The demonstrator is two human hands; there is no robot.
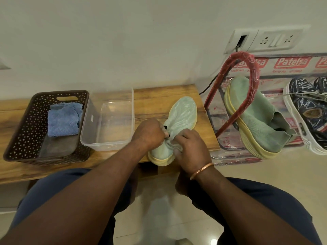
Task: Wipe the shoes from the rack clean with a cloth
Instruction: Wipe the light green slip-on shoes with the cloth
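A pale green knit shoe (184, 114) with a yellow sole lies on the wooden bench (155, 96), toe pointing away. My left hand (150, 133) grips the shoe's collar from the left. My right hand (191, 151) holds the heel side, fingers curled into the fabric. A folded blue cloth (62, 121) lies in the brown perforated basket (44, 126) at the left. The matching green shoe (254, 117) leans on the red-framed rack (244, 68) at the right.
A clear plastic tub (108, 121) stands between the basket and the shoe. Dark patterned sneakers (307, 110) sit on the rack's right side. A wall socket panel (265, 41) with a black cable is above the rack. Tiled floor lies below my knees.
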